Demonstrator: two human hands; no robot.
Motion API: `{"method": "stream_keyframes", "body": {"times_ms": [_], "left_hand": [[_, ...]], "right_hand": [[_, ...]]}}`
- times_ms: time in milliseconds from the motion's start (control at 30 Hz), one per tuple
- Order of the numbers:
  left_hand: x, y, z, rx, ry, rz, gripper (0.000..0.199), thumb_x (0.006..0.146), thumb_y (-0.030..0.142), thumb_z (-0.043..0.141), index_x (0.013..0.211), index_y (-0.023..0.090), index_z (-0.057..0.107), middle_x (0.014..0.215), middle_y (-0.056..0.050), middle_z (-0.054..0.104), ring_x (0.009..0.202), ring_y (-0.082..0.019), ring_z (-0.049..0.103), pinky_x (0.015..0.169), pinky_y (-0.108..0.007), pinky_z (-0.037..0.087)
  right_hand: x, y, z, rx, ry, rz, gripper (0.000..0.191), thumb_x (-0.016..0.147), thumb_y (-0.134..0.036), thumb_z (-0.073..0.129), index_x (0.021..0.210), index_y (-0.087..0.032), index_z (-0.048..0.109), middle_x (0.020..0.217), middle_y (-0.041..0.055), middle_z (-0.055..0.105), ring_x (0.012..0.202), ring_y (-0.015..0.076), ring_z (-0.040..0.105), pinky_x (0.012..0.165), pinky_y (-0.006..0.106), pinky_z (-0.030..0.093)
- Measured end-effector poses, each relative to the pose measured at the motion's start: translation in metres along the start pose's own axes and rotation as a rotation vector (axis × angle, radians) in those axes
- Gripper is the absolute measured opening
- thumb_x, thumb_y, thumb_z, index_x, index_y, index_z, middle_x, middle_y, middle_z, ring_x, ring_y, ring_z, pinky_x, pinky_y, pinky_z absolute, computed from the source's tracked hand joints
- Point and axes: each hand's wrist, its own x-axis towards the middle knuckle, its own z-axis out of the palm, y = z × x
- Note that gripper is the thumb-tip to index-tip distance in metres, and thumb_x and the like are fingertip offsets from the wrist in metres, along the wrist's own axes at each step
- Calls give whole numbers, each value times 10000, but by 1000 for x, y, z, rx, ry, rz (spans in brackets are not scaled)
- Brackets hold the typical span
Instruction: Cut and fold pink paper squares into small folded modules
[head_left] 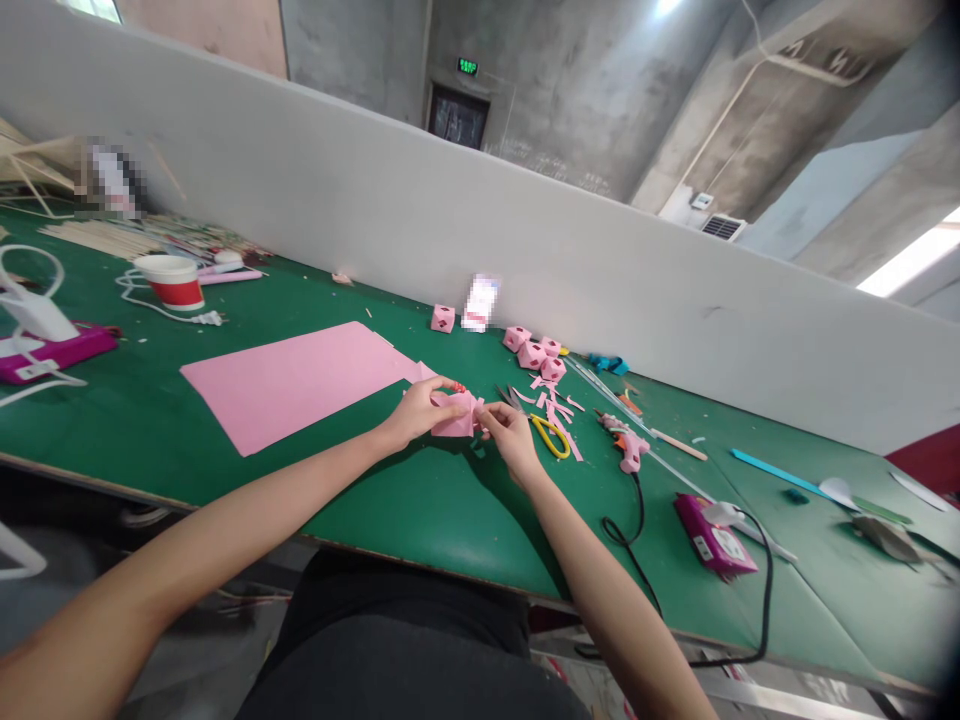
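Note:
Just above the green table [420, 510], my left hand [420, 410] is closed on a folded pink paper piece [454, 424], with the thumb on its top. The fingertips of my right hand [510, 432] pinch the right end of that same piece. A large pink sheet [300, 380] lies flat to the left. Scissors with yellow handles [550, 436] rest right beside my right hand, near pink paper scraps [556, 408]. Behind them sit several small pink paper boxes [532, 354], and one more pink box [442, 319] stands apart.
A pink glue gun [631, 450] with a black cord and a magenta power strip [716, 537] lie at the right. On the left are a paper cup [171, 282], another magenta strip [64, 352] and thin sticks [105, 240]. A white partition [375, 190] runs behind the table.

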Motion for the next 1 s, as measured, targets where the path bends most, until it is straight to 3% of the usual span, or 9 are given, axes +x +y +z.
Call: {"method": "stream_keyframes", "body": {"times_ms": [200, 400, 700, 1000], "left_hand": [[0, 1, -1, -52, 9, 17, 422, 714, 392, 778, 1046, 154, 675, 1110, -95, 723, 948, -236, 680, 823, -340, 533], [0, 2, -2, -52, 34, 46, 401, 711, 393, 778, 1017, 154, 677, 1111, -90, 717, 993, -244, 674, 852, -342, 531], [1, -3, 1, 6, -42, -28, 549, 690, 458, 787, 1128, 161, 640, 1110, -89, 711, 932, -248, 676, 750, -317, 523], [1, -4, 0, 47, -51, -12, 515, 690, 452, 776, 1103, 166, 663, 1092, -67, 712, 934, -241, 665, 745, -298, 509]], "right_hand": [[0, -1, -2, 10, -41, 30, 453, 695, -616, 770, 803, -183, 692, 774, 52, 703, 706, 172, 644, 565, 258, 456], [-2, 2, -1, -20, -132, 58, 452, 733, -632, 729, 806, -189, 680, 712, 19, 645, 709, 166, 628, 577, 258, 470], [-1, -1, -2, -57, -84, 5, 416, 727, -600, 737, 766, -190, 678, 676, 20, 654, 629, 151, 583, 563, 274, 457], [-1, 0, -2, -59, -90, 5, 355, 711, -526, 778, 779, -189, 687, 713, 6, 661, 611, 129, 560, 553, 252, 439]]}}
